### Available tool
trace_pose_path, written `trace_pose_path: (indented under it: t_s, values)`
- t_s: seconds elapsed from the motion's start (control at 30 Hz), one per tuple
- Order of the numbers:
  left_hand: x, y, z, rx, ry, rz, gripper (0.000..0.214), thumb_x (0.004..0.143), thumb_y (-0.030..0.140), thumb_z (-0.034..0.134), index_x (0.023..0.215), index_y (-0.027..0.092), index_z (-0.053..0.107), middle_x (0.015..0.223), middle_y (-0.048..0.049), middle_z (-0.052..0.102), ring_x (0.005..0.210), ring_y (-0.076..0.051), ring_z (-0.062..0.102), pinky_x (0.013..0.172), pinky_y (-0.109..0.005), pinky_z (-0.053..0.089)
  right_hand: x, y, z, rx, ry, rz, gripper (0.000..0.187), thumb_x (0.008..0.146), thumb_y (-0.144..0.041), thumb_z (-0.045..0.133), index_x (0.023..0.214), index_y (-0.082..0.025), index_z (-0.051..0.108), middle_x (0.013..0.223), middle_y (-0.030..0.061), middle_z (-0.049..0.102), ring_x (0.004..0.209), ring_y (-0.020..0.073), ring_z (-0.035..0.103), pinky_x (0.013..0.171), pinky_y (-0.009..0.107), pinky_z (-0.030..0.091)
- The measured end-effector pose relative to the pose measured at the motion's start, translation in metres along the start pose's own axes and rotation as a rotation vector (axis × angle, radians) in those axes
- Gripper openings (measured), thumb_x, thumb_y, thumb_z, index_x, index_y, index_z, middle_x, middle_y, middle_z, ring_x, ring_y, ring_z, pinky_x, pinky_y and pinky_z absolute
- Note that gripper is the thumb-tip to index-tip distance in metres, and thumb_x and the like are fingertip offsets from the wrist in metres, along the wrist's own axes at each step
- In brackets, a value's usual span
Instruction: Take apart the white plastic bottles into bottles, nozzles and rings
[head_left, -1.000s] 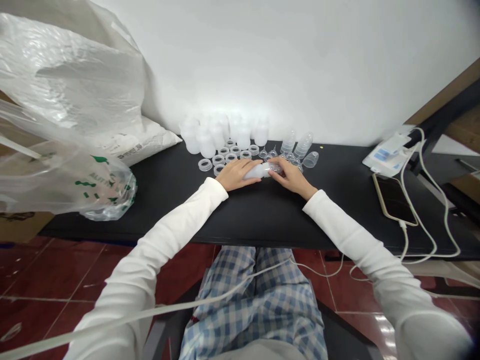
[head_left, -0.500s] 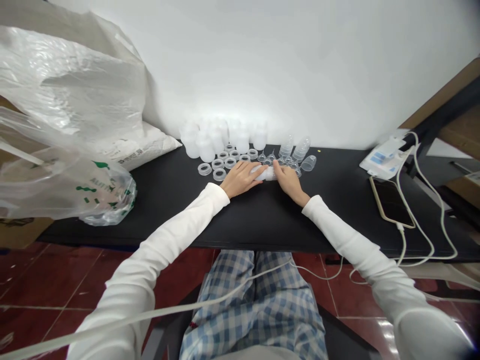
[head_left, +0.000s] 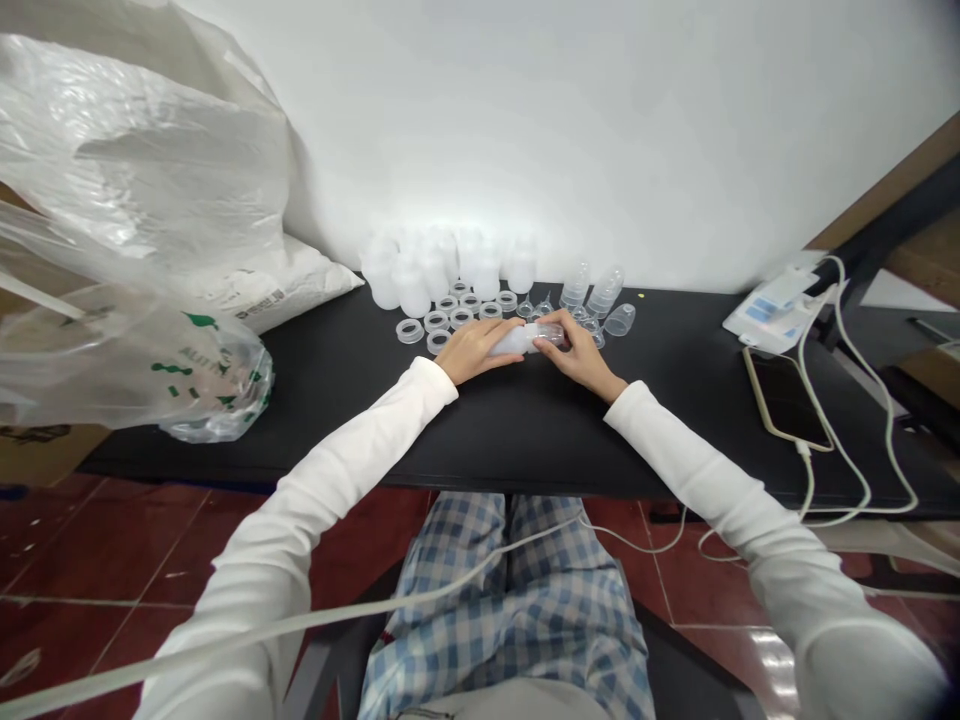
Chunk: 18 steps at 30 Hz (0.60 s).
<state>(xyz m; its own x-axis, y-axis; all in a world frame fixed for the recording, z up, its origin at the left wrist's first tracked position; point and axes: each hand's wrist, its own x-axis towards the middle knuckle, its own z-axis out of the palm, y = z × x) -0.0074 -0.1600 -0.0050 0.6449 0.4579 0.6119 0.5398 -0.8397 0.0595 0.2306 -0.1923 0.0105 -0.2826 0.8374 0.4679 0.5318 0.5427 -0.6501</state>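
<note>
A milky white baby bottle [head_left: 511, 341] lies sideways between my hands, low over the table. My left hand [head_left: 476, 350] wraps round its body. At the other end my right hand [head_left: 576, 355] grips the clear cap [head_left: 550, 333] with thumb and fingers; the cap sits over the bottle's top. Just behind are several translucent screw rings [head_left: 437, 321] and several clear teats [head_left: 543, 311]. Clear dome caps [head_left: 604, 291] stand to the right, with one tipped cap [head_left: 620, 320] near them. Several white bottle bodies [head_left: 411, 286] stand against the wall.
On the left, a large white plastic sack [head_left: 172, 150] and a clear printed bag [head_left: 217, 375] crowd the black table [head_left: 480, 440]. A phone [head_left: 787, 398], a white power strip [head_left: 776, 305] and looping cables are at the right. One cable crosses over my lap.
My right hand has shifted its grip at the bottle's top end, and the clear cap now shows between its fingers. My left hand still holds the bottle body.
</note>
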Motion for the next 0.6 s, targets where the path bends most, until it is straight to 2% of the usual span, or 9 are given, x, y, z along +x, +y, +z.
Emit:
trace_pose_path:
  t_s: [0.1, 0.2, 0.4, 0.5, 0.57, 0.6]
  values:
    - [0.001, 0.005, 0.0, 0.055, -0.011, 0.023, 0.054, 0.096, 0.049, 0.06, 0.138, 0.015, 0.059, 0.126, -0.0176, 0.071, 0.114, -0.028, 0.07, 0.097, -0.041, 0.054, 0.0, -0.006, 0.004, 0.077, 0.037, 0.142, 0.051, 0.087, -0.074, 0.055, 0.09, -0.023, 0.056, 0.079, -0.0005, 0.06, 0.065, 0.0145, 0.049, 0.065, 0.03, 0.043]
    - [0.003, 0.012, 0.0, 0.129, -0.024, 0.043, 0.053, 0.097, 0.049, 0.057, 0.138, 0.016, 0.06, 0.125, -0.0173, 0.072, 0.111, -0.028, 0.07, 0.096, -0.04, 0.052, 0.003, -0.007, 0.005, 0.113, 0.03, 0.236, 0.06, 0.087, -0.081, 0.045, 0.071, -0.022, 0.046, 0.068, -0.0023, 0.05, 0.064, 0.0129, 0.043, 0.062, 0.028, 0.037]
    - [0.006, 0.02, 0.001, 0.186, -0.024, 0.103, 0.053, 0.1, 0.052, 0.05, 0.139, 0.017, 0.06, 0.123, -0.0148, 0.073, 0.101, -0.026, 0.072, 0.088, -0.037, 0.051, 0.007, 0.004, 0.001, -0.059, -0.028, 0.334, 0.077, 0.083, -0.094, 0.018, 0.054, -0.023, 0.033, 0.053, -0.0009, 0.038, 0.055, 0.0135, 0.038, 0.059, 0.032, 0.03]
    - [0.004, 0.014, 0.003, 0.153, -0.006, 0.104, 0.053, 0.099, 0.053, 0.051, 0.137, 0.018, 0.062, 0.119, -0.0138, 0.074, 0.1, -0.025, 0.073, 0.086, -0.036, 0.052, 0.003, 0.007, 0.0, -0.095, -0.066, 0.25, 0.079, 0.085, -0.092, 0.013, 0.061, -0.023, 0.043, 0.058, 0.0009, 0.048, 0.058, 0.0162, 0.046, 0.062, 0.033, 0.035]
    - [0.002, 0.009, 0.005, 0.13, 0.02, 0.077, 0.053, 0.099, 0.054, 0.052, 0.134, 0.017, 0.063, 0.113, -0.0134, 0.076, 0.096, -0.025, 0.073, 0.083, -0.035, 0.053, -0.001, 0.005, -0.001, -0.07, -0.071, 0.137, 0.075, 0.09, -0.086, 0.019, 0.083, -0.022, 0.057, 0.073, 0.0032, 0.06, 0.069, 0.0193, 0.056, 0.069, 0.034, 0.043]
    - [0.001, 0.006, 0.005, 0.12, 0.032, 0.063, 0.054, 0.099, 0.055, 0.052, 0.133, 0.016, 0.064, 0.111, -0.0132, 0.077, 0.095, -0.025, 0.074, 0.082, -0.035, 0.054, -0.002, 0.004, -0.001, -0.049, -0.066, 0.077, 0.07, 0.092, -0.083, 0.024, 0.098, -0.022, 0.059, 0.084, 0.0049, 0.065, 0.077, 0.0208, 0.059, 0.075, 0.035, 0.046]
